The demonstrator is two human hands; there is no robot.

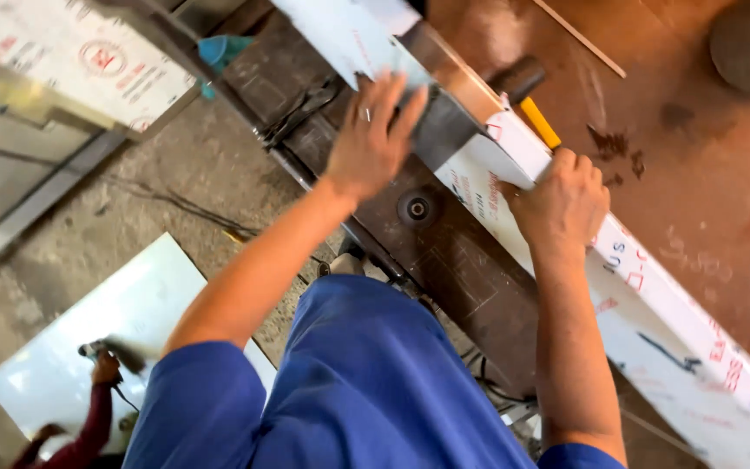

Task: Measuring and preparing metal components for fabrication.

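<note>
A long metal channel (653,295) wrapped in white protective film with red and blue markings lies diagonally on a rusty brown steel workbench (696,174). My left hand (371,139) presses flat, fingers spread, on a bare metal patch of the channel where the film is peeled away. My right hand (562,204) is closed on a hammer with a yellow handle (538,122) and a dark head (518,78), held right against the channel's upper edge.
Another person's hand (104,369) in a dark red sleeve works with a small tool on a white sheet (123,347) on the concrete floor at lower left. A film-covered panel (62,52) leans at upper left. Cables run along the bench edge.
</note>
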